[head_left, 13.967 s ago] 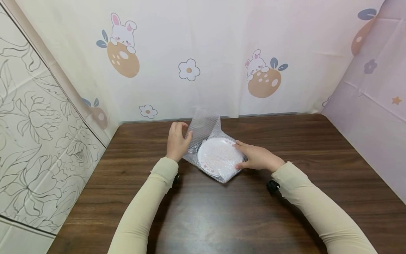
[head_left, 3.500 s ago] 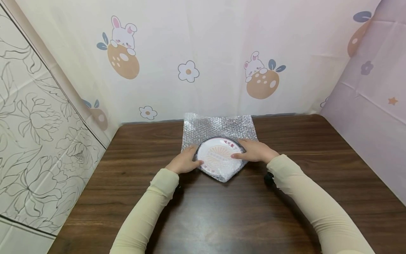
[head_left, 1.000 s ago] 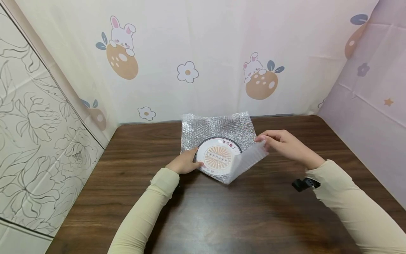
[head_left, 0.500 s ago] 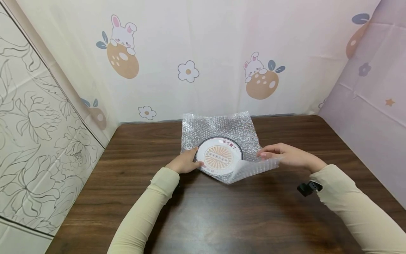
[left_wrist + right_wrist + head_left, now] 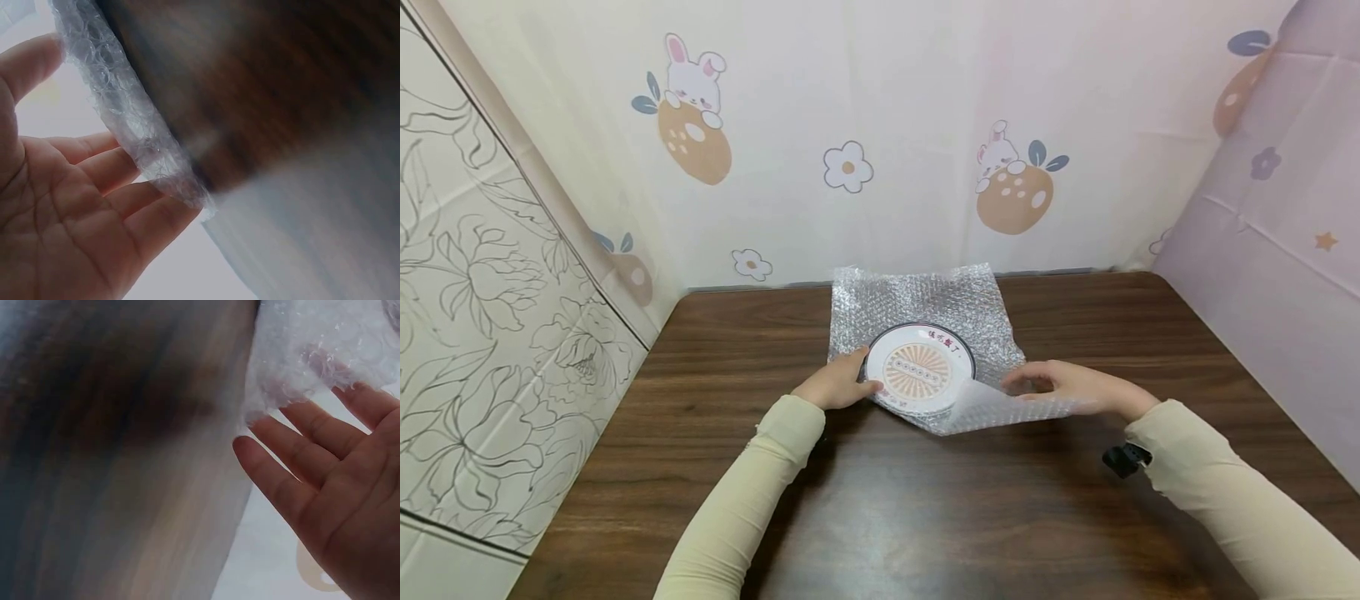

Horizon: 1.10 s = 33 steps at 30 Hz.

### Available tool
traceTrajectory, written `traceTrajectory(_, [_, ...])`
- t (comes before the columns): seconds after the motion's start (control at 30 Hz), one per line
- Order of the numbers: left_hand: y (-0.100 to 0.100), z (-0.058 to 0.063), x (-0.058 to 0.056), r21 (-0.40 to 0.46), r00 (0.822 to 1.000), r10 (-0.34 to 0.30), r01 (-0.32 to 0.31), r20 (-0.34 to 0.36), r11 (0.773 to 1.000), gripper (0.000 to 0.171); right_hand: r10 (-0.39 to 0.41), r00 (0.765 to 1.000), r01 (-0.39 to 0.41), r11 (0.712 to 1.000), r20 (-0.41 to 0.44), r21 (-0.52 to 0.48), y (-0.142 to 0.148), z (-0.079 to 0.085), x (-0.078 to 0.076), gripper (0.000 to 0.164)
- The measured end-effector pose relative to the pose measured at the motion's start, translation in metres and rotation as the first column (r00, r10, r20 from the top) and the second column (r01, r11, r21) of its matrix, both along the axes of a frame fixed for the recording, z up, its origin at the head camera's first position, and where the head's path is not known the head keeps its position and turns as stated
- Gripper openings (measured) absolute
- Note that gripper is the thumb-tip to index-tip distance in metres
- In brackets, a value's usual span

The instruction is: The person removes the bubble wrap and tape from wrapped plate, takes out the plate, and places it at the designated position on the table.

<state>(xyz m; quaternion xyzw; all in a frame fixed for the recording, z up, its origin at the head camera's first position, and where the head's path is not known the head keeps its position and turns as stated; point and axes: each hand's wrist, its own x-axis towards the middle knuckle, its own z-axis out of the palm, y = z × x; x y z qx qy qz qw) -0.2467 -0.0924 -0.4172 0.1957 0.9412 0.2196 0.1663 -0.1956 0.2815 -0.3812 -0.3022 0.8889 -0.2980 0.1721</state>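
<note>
A round white plate with a dark rim, red characters and an orange ray pattern lies face up on a sheet of bubble wrap. My left hand holds the plate's left edge, thumb on the near rim; in the left wrist view, its fingers touch the folded bubble-wrap edge. At the right, my right hand is under the turned-back flap of wrap, which sags over it. The right wrist view shows extended fingers with some tips behind the clear wrap; the thumb is out of view there.
The dark wooden table spans the view. A pale curtain with rabbit and flower prints hangs at its back edge. Floral panels stand at the left. A black wrist device sits below the right sleeve.
Earlier the wrap covered the plate. The right hand has drawn the near flap off it to the right, then sunk lower and loosened from its pinch. The left hand stays at the plate's edge.
</note>
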Motion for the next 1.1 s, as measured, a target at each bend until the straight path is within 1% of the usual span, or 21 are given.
traceTrajectory(0.17, [-0.001, 0.000, -0.002, -0.012, 1.000, 0.006, -0.006, 0.012, 1.000, 0.078, 0.013, 0.996, -0.010, 1.000, -0.089, 0.027, -0.002, -0.007, 0.001, 0.046])
traceTrajectory(0.27, [-0.001, 0.000, -0.002, -0.015, 1.000, 0.010, -0.010, 0.016, 1.000, 0.078, 0.024, 0.991, -0.015, 0.998, -0.135, 0.067, -0.002, -0.013, 0.001, 0.051])
traceTrajectory(0.33, [-0.001, 0.000, -0.002, -0.011, 1.000, 0.013, -0.013, 0.019, 1.000, 0.078, 0.017, 0.990, -0.003, 0.995, -0.139, 0.100, -0.003, -0.016, 0.002, 0.058])
traceTrajectory(0.43, [0.000, 0.001, -0.001, -0.010, 1.000, 0.016, -0.016, 0.025, 1.000, 0.078, 0.008, 0.993, 0.009, 0.990, -0.118, 0.139, -0.005, -0.021, 0.003, 0.065])
traceTrajectory(0.6, [0.001, 0.002, 0.001, -0.011, 0.999, 0.023, -0.023, 0.030, 1.000, 0.079, 0.005, 0.993, 0.022, 0.973, -0.120, 0.228, -0.008, -0.028, 0.005, 0.067])
traceTrajectory(0.77, [0.000, 0.001, 0.001, -0.017, 1.000, 0.021, -0.021, 0.021, 1.000, 0.078, 0.020, 0.988, 0.028, 0.953, -0.155, 0.303, -0.012, -0.029, 0.008, 0.071])
traceTrajectory(0.93, [0.000, 0.002, 0.001, -0.008, 1.000, 0.018, -0.018, 0.022, 1.000, 0.078, 0.038, 0.981, 0.029, 0.941, -0.190, 0.337, -0.015, -0.026, 0.009, 0.074])
traceTrajectory(1.1, [0.001, 0.001, 0.001, -0.002, 1.000, 0.015, -0.015, 0.019, 1.000, 0.078, 0.048, 0.978, 0.025, 0.939, -0.201, 0.344, -0.017, -0.023, 0.010, 0.073])
